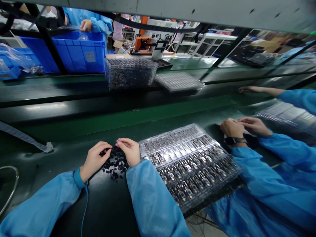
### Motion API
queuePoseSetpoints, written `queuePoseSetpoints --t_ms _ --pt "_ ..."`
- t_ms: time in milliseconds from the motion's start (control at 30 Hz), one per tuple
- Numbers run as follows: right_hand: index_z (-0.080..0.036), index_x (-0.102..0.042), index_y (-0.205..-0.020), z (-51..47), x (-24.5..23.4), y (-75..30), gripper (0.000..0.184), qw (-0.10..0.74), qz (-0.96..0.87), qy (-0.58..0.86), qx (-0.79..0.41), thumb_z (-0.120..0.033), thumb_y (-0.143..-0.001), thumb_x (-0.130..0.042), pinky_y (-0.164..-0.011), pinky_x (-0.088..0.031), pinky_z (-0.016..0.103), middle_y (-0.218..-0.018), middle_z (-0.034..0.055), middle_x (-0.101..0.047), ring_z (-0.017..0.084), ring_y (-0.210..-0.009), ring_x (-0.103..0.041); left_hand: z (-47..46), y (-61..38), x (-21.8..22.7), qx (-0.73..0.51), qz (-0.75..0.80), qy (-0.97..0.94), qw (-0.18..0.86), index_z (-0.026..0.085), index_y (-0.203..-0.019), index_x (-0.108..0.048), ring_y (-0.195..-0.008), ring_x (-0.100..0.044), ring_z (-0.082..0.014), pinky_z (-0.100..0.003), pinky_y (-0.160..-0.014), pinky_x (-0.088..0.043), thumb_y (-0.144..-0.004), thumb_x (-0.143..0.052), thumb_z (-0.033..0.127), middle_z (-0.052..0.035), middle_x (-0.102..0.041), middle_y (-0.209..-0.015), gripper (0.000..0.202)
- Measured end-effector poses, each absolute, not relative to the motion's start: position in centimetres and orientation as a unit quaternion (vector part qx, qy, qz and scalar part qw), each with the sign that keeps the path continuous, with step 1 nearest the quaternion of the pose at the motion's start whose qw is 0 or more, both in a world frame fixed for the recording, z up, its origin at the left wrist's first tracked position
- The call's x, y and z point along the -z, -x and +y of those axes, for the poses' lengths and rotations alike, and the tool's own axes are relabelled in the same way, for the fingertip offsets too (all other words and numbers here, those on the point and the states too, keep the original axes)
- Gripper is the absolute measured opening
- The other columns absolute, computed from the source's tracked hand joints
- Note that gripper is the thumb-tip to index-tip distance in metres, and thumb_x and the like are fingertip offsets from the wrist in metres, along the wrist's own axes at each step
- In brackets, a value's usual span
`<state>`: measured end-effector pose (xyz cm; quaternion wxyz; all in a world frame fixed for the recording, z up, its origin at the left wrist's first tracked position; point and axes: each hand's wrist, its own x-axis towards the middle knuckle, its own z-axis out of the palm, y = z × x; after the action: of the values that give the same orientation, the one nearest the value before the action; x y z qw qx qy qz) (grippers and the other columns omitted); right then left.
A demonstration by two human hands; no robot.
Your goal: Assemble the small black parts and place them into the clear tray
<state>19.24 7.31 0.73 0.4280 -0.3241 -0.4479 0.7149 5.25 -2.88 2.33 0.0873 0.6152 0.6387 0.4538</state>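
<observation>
Just above a loose pile of small black rectangular pieces (115, 166), my two hands face each other a short way apart. My left hand (96, 158) has thumb and forefinger pinched together; whatever lies between the tips is too small to make out. My right hand (129, 150) is also closed in a pinch, its fingertips near those of the left, and what it holds is hidden. Right beside it lies a clear plastic tray (145, 148) with rows of small electronic parts in its pockets; several pockets in the second row hold no part.
A co-worker's hands (243, 126) are at work right of the tray. Across the bench stand a stack of clear trays (130, 74), a flatter tray stack (180, 81) and a blue bin (79, 52). A blue cord (85, 204) hangs from my left wrist. Overhead runs a metal beam (172, 11).
</observation>
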Motion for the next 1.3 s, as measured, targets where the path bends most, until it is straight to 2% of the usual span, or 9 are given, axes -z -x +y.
queuePoseSetpoints --t_ms 333,733,1300 --pt "-0.017 -0.077 -0.085 7.33 -0.58 -19.22 0.03 0.425 -0.453 0.324 -0.713 -0.039 -0.066 -0.087 -0.076 -0.061 0.035 -0.084 0.0076 -0.077 0.022 -0.074 -0.074 -2.88 -5.27 -2.31 -0.455 0.637 -0.616 0.087 0.02 -0.095 -0.069 -0.073 -0.062 -0.0119 -0.023 -0.066 -0.053 -0.091 -0.058 0.019 -0.0055 -0.068 -0.094 0.012" --pt "-0.017 -0.076 -0.082 7.35 -0.58 -19.34 0.026 0.419 -0.463 0.326 -0.71 -0.033 -0.066 -0.087 -0.07 -0.059 0.03 -0.074 0.005 -0.075 0.019 -0.068 -0.073 -2.9 -5.07 -2.08 -0.458 0.633 -0.619 0.085 0.019 -0.096 -0.069 -0.074 -0.062 -0.0117 -0.023 -0.067 -0.052 -0.091 -0.059 0.018 -0.0051 -0.067 -0.096 0.012" --pt "-0.019 -0.077 -0.085 7.46 -0.44 -19.27 0.021 0.443 -0.46 0.316 -0.702 -0.03 -0.069 -0.086 -0.07 -0.059 0.028 -0.078 0.0033 -0.075 0.017 -0.069 -0.072 -2.94 -5.14 -2.26 -0.454 0.637 -0.616 0.091 0.02 -0.095 -0.069 -0.074 -0.061 -0.0116 -0.023 -0.067 -0.052 -0.091 -0.058 0.018 -0.0047 -0.067 -0.095 0.012"
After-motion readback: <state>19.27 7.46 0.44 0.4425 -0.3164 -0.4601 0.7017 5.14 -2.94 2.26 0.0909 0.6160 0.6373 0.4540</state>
